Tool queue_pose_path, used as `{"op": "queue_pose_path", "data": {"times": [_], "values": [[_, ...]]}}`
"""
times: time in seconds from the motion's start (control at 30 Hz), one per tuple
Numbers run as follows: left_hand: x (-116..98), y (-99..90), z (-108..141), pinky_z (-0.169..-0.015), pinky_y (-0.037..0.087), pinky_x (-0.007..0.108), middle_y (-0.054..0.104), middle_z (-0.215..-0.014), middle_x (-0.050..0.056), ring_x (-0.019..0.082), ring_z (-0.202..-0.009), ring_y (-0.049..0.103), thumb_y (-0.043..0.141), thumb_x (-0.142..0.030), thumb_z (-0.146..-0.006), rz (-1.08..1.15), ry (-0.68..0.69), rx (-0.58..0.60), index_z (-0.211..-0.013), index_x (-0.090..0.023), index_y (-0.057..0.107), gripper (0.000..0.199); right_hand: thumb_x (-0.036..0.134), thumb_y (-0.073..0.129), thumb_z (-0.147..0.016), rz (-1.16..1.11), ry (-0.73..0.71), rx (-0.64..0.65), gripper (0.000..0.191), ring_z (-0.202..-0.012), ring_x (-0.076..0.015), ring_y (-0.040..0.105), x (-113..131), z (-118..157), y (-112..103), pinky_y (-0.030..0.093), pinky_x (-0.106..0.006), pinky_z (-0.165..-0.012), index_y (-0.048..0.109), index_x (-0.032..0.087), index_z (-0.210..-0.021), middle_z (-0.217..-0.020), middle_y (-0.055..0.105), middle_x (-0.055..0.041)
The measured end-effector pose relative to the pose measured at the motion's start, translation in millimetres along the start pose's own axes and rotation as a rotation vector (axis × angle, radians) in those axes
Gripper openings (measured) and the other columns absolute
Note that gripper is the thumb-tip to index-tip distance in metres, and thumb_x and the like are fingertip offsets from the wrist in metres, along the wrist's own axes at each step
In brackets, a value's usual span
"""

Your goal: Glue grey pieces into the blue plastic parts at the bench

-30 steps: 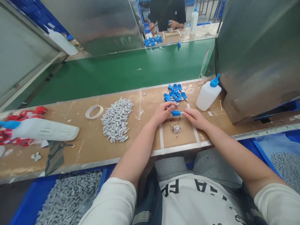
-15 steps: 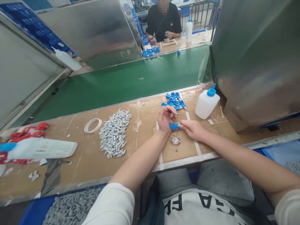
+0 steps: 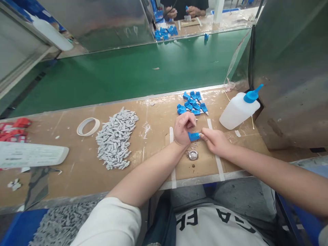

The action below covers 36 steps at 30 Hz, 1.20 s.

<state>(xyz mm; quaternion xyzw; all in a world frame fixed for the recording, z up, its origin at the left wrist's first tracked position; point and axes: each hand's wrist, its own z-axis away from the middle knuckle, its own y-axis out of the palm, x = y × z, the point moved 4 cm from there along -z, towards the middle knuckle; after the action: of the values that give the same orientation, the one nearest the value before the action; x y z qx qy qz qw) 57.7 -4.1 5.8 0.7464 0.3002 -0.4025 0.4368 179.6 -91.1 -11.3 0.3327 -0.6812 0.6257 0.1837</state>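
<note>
Close by, a round metal disc (image 3: 193, 155) lies on the brown table (image 3: 151, 171) between two strips of white tape (image 3: 219, 167). Just past it, the right hand (image 3: 215, 140) pinches the pale end of a ridged blue piece (image 3: 194, 136), thumb and finger pressed together. Its other end touches the left hand (image 3: 182, 130) near the wrist; those fingers curl in, and I cannot tell if they hold anything. Farther off sit a bunch of blue pieces (image 3: 192, 104), then a green belt (image 3: 128, 75), then another person's hands (image 3: 194, 11).

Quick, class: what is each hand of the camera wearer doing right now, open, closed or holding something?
Left hand: curled beside the blue piece; whether fully closed cannot be told.
Right hand: closed, holding the blue piece by one end.
</note>
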Motion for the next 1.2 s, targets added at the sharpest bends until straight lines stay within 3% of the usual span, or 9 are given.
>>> {"op": "queue_pose_path", "data": {"times": [0.2,0.33,0.47,0.57,0.63,0.7,0.83,1.03,1.2], "values": [[0.1,0.8,-2.3,-0.058,0.033,0.03,0.038,-0.061,0.001,0.013,-0.055,0.034,0.056,-0.058,-0.094,-0.016,0.004,-0.001,-0.063,-0.02,0.054,0.049,0.041,0.038,-0.106,-0.018,0.002,-0.009,0.03,-0.066,-0.0219,0.05,-0.6,-0.7,-1.0,0.027,-0.032,-0.064,0.042,0.024,-0.081,-0.071,0.055,-0.0035],[-3.4,1.5,-2.1,-0.061,0.037,0.031,0.041,-0.062,0.002,0.016,-0.058,0.039,0.049,-0.061,-0.096,-0.174,0.076,-0.017,-0.064,-0.021,0.059,0.052,0.045,0.037,-0.107,-0.021,0.005,-0.027,0.034,-0.066,-0.0211,0.05,-3.0,-1.9,-2.0,0.028,-0.032,-0.063,0.041,0.024,-0.08,-0.071,0.054,-0.0028],[-26.6,2.6,-4.7,-0.074,0.047,0.035,0.053,-0.072,0.004,0.02,-0.072,0.053,0.034,-0.06,-0.102,-0.45,0.223,-0.055,-0.073,-0.022,0.064,0.056,0.046,0.038,-0.107,-0.049,0.001,-0.094,0.037,-0.067,-0.0201,0.051,-3.8,-5.1,-3.2,0.031,-0.031,-0.065,0.041,0.024,-0.077,-0.072,0.055,-0.0022],[-48.5,6.9,-6.3,-0.104,0.046,0.042,0.066,-0.107,0.01,0.027,-0.109,0.06,0.042,-0.059,-0.101,-0.83,0.321,0.148,-0.096,-0.022,0.072,0.047,0.045,0.042,-0.106,-0.13,0.026,-0.159,0.039,-0.071,-0.0206,0.057,-4.6,-11.0,-3.5,0.036,-0.03,-0.068,0.048,0.023,-0.075,-0.073,0.06,-0.003],[-51.4,6.8,-4.2,-0.121,0.031,0.049,0.059,-0.138,0.012,0.033,-0.137,0.047,0.058,-0.057,-0.095,-1.153,0.329,0.383,-0.12,-0.025,0.072,0.043,0.043,0.043,-0.105,-0.215,0.055,-0.21,0.036,-0.077,-0.022,0.062,-6.2,-14.6,-4.9,0.042,-0.031,-0.072,0.058,0.021,-0.08,-0.079,0.067,-0.0047],[-44.3,-1.0,-2.1,-0.128,0.015,0.057,0.041,-0.161,0.01,0.039,-0.153,0.027,0.07,-0.055,-0.089,-1.437,0.258,0.538,-0.14,-0.031,0.065,0.056,0.04,0.044,-0.103,-0.301,0.095,-0.313,0.033,-0.084,-0.0241,0.066,-9.5,-14.7,-10.1,0.046,-0.033,-0.076,0.065,0.02,-0.088,-0.087,0.072,-0.0069],[-23.4,-14.9,-8.1,-0.125,0.012,0.068,0.02,-0.173,0.007,0.046,-0.158,0.012,0.075,-0.065,-0.083,-1.676,0.103,0.524,-0.155,-0.041,0.048,0.081,0.043,0.047,-0.102,-0.39,0.11,-0.493,0.032,-0.095,-0.0266,0.068,-14.4,-4.6,-24.8,0.05,-0.037,-0.084,0.068,0.02,-0.102,-0.098,0.075,-0.008],[1.3,3.4,-44.5,-0.12,0.021,0.072,0.019,-0.174,0.007,0.046,-0.158,0.013,0.071,-0.069,-0.085,-1.761,0.144,0.48,-0.155,-0.046,0.047,0.077,0.038,0.046,-0.106,-0.321,-0.095,-0.25,0.027,-0.096,-0.025,0.071,-1.0,-2.9,-21.9,0.05,-0.035,-0.086,0.069,0.023,-0.102,-0.1,0.076,-0.0065],[29.6,5.1,-108.9,-0.12,0.021,0.069,0.035,-0.167,0.012,0.041,-0.154,0.029,0.064,-0.068,-0.089,-1.803,0.126,0.406,-0.152,-0.045,0.051,0.068,0.032,0.046,-0.107,-0.05,-0.216,-0.038,0.024,-0.085,-0.023,0.072,13.5,-4.3,-12.9,0.044,-0.031,-0.073,0.069,0.024,-0.104,-0.098,0.078,-0.0055]]}}
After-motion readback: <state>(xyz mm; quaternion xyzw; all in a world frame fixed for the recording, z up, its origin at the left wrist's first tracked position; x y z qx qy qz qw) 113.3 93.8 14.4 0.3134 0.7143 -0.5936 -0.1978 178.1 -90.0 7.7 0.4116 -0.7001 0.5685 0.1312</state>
